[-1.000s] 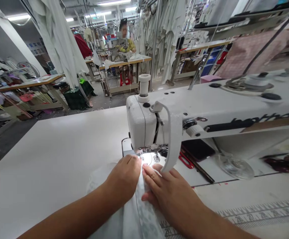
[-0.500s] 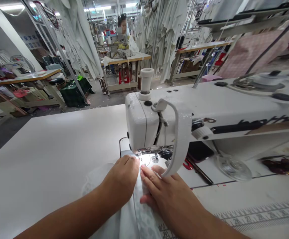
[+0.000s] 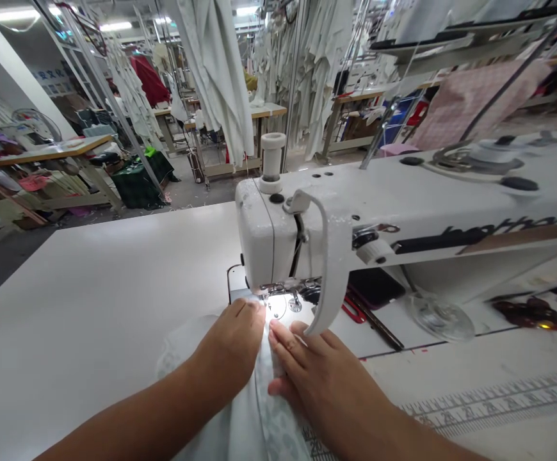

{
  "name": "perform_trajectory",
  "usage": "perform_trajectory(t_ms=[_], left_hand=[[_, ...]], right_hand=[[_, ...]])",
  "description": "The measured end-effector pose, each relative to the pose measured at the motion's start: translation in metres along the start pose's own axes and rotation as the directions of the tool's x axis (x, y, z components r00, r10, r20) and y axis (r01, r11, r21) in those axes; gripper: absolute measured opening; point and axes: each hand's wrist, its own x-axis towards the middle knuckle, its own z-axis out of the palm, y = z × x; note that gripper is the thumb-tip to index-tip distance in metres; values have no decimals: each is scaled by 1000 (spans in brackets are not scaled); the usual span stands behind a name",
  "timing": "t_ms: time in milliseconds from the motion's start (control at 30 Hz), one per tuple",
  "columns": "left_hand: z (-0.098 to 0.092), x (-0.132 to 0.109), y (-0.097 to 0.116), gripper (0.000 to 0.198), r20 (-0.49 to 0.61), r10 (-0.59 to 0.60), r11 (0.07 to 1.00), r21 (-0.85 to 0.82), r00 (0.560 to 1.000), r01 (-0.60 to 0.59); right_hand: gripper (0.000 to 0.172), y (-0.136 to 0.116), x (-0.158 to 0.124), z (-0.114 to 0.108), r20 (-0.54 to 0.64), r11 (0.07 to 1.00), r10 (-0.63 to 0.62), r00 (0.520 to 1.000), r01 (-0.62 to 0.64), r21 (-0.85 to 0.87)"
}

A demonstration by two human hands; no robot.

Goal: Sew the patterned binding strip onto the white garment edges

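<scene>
A pale, faintly patterned piece of fabric (image 3: 278, 429) runs from the table's front edge up to the lit needle area of a white sewing machine (image 3: 259, 224). My left hand (image 3: 233, 342) is closed on the fabric's left side, with its curled fingertips close to the presser foot (image 3: 265, 298). Just to the right, my right hand (image 3: 319, 368) lies flat on the fabric, fingers stretched forward and thumb apart. Its fingertips rest a little short of the needle plate (image 3: 276, 308). The fabric between and under the hands is partly hidden.
Right of the machine head lie a dark phone (image 3: 376, 286), red-handled scissors (image 3: 354, 310), a dark pen-like tool (image 3: 381, 330) and a clear round base (image 3: 442, 317). A printed ruler (image 3: 494, 406) crosses the front right. Pale garments (image 3: 218, 77) hang beyond the table.
The hanging garments beyond the table have shifted right, and the person behind them is now hidden. The view has turned slightly. Both hands stay almost where they were on the fabric.
</scene>
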Motion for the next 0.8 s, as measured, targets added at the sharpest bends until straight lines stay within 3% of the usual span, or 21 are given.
perform_trajectory(t_ms=[133, 300, 467, 700, 800], left_hand=[[-3, 1, 1, 19, 1, 1, 1000, 12, 1000, -1], [-5, 5, -5, 21, -61, 42, 998, 39, 997, -40], [-9, 10, -12, 20, -137, 62, 997, 62, 989, -54], [-10, 17, -14, 22, -30, 15, 995, 97, 999, -12], [-16, 14, -20, 23, -2, 67, 989, 130, 998, -67]], right_hand=[[43, -4, -5, 1, -15, 999, -36, 999, 36, 13], [39, -3, 1, 1, -29, 999, 11, 1000, -10, 30], [47, -3, 2, 3, 38, 998, 43, 998, -45, 38], [44, -1, 13, 4, 98, 995, 63, 993, -71, 77], [36, -1, 2, -10, 118, 954, 119, 986, -147, 260]])
